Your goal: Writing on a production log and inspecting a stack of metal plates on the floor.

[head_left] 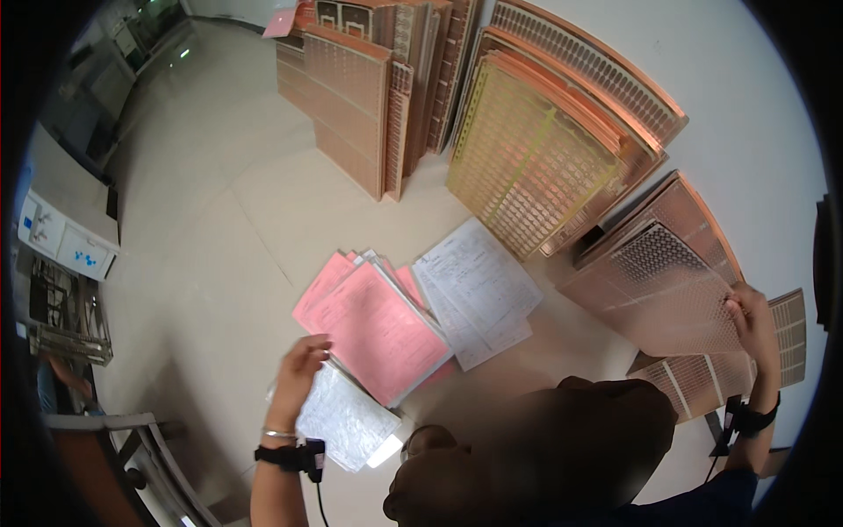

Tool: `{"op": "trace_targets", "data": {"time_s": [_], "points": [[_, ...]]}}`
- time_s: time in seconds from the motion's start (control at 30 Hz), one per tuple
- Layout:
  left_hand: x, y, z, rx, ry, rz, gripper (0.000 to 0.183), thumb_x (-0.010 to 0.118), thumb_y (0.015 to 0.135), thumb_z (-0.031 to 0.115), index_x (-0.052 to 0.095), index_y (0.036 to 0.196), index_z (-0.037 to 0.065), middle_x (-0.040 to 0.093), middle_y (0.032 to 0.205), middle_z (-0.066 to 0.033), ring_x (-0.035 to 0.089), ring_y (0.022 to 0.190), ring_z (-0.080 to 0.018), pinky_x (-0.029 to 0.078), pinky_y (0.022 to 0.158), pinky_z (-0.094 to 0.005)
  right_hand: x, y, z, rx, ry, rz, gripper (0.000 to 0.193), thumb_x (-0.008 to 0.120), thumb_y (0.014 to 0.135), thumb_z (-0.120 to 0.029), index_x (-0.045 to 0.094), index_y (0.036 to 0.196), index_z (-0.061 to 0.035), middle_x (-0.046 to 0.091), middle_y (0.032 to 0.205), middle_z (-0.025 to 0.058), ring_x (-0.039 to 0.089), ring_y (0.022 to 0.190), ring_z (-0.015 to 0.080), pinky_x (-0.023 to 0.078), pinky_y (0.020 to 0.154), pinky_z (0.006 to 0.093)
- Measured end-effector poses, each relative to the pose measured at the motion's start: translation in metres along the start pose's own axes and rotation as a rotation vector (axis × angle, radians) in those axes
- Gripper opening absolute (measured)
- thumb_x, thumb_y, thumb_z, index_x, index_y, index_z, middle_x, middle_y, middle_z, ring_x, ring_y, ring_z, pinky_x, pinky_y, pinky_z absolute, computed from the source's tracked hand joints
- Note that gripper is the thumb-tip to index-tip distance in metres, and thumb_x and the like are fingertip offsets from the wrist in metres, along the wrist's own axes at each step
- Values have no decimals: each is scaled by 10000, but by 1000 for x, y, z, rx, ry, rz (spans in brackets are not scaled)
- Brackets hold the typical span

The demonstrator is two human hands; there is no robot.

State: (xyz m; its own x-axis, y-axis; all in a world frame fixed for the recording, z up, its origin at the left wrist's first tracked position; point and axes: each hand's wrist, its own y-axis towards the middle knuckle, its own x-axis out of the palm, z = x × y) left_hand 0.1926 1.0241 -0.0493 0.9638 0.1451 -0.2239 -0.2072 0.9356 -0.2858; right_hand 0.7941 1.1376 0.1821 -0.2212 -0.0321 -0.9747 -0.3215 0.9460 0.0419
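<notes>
Pale floor (206,184) below, right hand (751,318) grips copper panel (680,303), left hand (303,358) by papers (378,325), its grip unclear.

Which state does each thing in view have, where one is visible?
Patterned panel: tilted, held at its edge
Right hand: closed on that edge
Left hand: fingers bent, grip unclear
Pink papers: piled
White papers: overlapping
Yellow-green panel: leaning
</notes>
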Motion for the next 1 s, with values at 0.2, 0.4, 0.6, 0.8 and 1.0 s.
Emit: {"op": "trace_targets", "data": {"time_s": [0.2,0.4,0.6,0.8,1.0], "points": [[120,27,-106,-174,65,-524,271,482,910,70,565,1161,11,616,1071,-66,581,937,-140,482,829,-266,47,-13,66,177,-138,33,290,532,918,-225,467,838,46,437,685,154,426,613,257,387,590,347],[179,44,-106,-149,257,-755,334,529,907,179,569,1204,31,622,1113,-92,586,997,-183,460,897,-320,73,-9,132,265,2,69,300,527,941,-207,407,802,30,363,664,97,342,612,183,342,567,306],[206,110,-150,-284,-367,-131,449,603,866,209,501,1272,48,613,1048,-79,568,961,-172,458,855,-308,89,12,144,366,128,77,297,517,959,-203,386,780,-5,340,682,32,314,638,120,318,565,265],[251,142,-142,-477,-417,-97,174,610,869,201,544,915,46,517,693,-16,475,516,-126,353,419,-277,92,5,123,362,72,56,203,504,959,-159,496,890,32,483,700,59,433,657,128,402,626,263],[222,132,-160,-277,-39,252,221,567,861,176,537,824,-40,588,739,-202,560,631,-303,433,594,-402,93,-3,108,408,47,5,217,497,962,-166,532,1000,45,580,785,129,522,726,151,437,696,280]]}}
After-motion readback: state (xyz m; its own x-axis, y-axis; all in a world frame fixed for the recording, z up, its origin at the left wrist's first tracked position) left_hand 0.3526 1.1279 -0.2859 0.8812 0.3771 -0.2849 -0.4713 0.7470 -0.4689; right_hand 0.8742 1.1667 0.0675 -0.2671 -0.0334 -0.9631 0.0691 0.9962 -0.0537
